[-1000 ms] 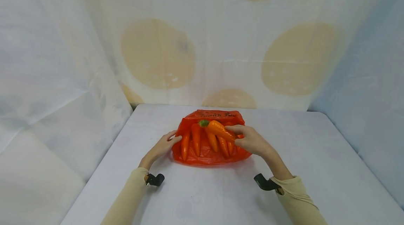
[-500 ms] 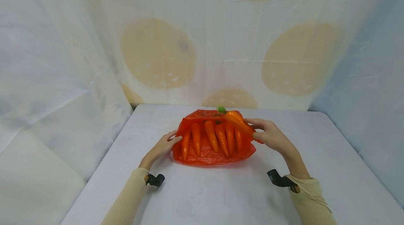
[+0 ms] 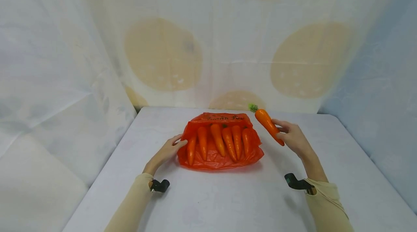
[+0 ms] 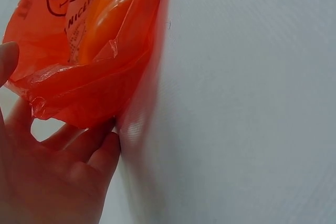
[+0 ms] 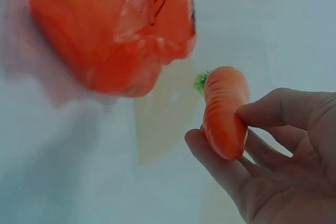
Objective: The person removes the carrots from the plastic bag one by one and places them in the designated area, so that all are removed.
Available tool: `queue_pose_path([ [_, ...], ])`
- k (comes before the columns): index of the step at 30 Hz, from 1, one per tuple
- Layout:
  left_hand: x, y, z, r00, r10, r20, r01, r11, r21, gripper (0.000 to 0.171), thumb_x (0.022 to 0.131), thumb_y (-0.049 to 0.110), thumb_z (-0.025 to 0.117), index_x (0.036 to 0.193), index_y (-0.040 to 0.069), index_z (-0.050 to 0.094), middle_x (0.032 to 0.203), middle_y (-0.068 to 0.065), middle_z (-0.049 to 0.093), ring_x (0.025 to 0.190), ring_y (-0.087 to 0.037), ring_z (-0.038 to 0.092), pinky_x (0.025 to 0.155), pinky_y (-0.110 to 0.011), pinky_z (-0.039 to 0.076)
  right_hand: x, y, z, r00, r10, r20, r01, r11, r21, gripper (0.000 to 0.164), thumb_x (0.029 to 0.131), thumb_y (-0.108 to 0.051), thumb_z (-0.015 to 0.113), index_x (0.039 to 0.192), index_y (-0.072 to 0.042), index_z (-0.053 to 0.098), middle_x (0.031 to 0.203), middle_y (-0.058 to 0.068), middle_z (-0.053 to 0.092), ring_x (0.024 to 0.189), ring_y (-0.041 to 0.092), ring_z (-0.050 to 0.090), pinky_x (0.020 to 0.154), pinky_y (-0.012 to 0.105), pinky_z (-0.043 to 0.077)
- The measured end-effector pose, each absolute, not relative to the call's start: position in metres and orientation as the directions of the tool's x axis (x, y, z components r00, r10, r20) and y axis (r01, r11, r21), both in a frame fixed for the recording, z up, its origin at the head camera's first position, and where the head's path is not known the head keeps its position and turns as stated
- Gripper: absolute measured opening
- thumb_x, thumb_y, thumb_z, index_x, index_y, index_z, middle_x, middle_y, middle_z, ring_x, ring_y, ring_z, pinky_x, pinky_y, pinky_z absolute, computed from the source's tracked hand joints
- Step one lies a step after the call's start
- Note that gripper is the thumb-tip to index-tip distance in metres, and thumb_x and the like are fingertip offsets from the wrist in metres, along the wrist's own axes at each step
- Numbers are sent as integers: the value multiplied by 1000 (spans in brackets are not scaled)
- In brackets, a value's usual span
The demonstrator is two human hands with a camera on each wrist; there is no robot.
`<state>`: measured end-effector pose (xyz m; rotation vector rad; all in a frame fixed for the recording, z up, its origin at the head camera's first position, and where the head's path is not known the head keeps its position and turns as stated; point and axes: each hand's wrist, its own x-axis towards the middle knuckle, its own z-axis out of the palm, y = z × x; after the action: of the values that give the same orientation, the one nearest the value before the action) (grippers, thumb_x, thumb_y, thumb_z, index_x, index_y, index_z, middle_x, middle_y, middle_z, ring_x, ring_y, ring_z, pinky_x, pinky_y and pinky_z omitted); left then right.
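Note:
My right hand [image 3: 294, 138] pinches an orange carrot [image 3: 268, 124] near its narrow tip, thumb on one side and fingers on the other. Its green top [image 5: 201, 81] points away from the hand, up and to the left in the head view. The carrot is in the air, to the right of a red plastic bag [image 3: 215, 163]. Several more carrots [image 3: 217, 139] lie side by side in the bag's open mouth. At the bag's left end, my left hand [image 3: 169, 149] holds the edge, thumb at the rim and fingers behind the plastic [image 4: 79, 95].
The bag lies on a white-covered table [image 3: 208, 199] toward its back edge. A pale curtain [image 3: 234, 43] with yellow round patches hangs behind, and white sheets [image 3: 49, 80] flank the table on both sides.
My right hand has carried its carrot right, from over the bag to beyond the bag's right end, uncovering the carrots beneath. The left hand stays at the bag's left edge.

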<state>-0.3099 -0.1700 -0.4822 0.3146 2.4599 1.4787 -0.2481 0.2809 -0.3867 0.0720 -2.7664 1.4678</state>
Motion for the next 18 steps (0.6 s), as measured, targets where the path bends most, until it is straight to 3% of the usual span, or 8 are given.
queue_pose_path([
  [6,-310,-171,-483,-942,321,-103,57,454,889,63,97,51,55,151,21,43,155,-8,40,143,-36,33,112,-65,28,-254,287,-405,-996,61,-57,81,532,-843,61,94,-4,49,153,-6,35,146,30,43,124,44,47,90,39,52],
  [18,-311,-171,-485,-944,317,-93,68,460,885,65,96,53,56,151,21,43,154,-8,42,142,-36,35,112,-65,29,-263,293,-441,-976,160,-149,213,546,-810,58,94,-4,47,151,-1,36,147,32,39,123,45,48,96,45,53],
])
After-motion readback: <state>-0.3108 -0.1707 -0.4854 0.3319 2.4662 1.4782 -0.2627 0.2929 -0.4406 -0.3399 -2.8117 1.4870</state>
